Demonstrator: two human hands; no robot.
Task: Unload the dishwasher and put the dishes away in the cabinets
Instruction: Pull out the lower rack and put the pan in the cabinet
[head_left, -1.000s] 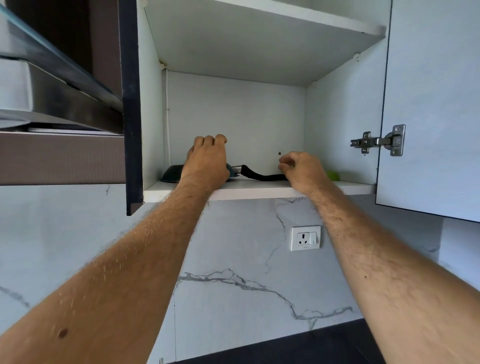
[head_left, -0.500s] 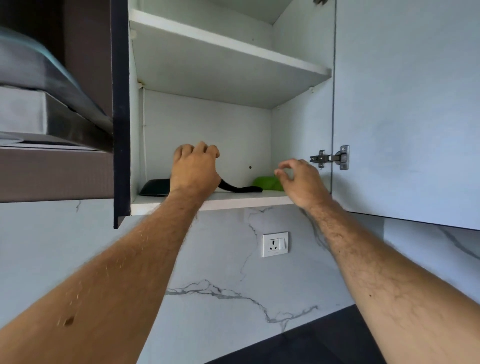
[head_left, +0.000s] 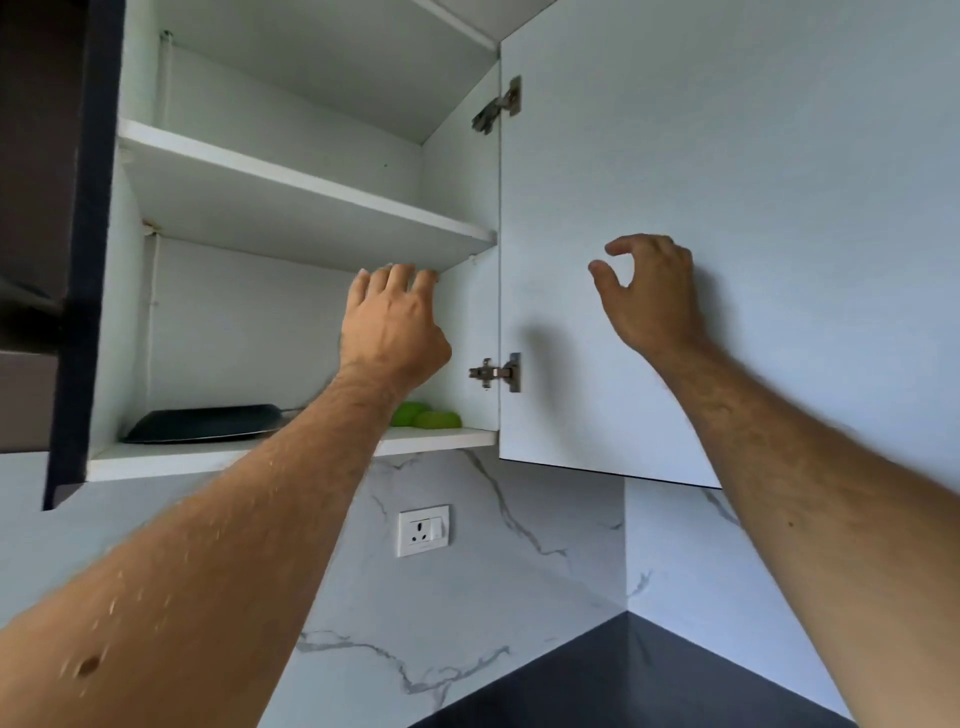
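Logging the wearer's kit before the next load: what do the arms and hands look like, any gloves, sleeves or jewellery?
Both hands, left hand and right hand, are bare: no gloves, rings or watch visible. Both forearms are uncovered as far as the frame shows, with no sleeve in view, and hairy. The left forearm has a small dark mark near the bottom edge.

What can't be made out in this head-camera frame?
- Pan handle: hidden behind the left forearm.
- Green items: partly covered by that forearm, too small to identify.
- Upper shelf top surface: seen from below, contents unknown.
- Right hand: whether it touches the door is unclear.
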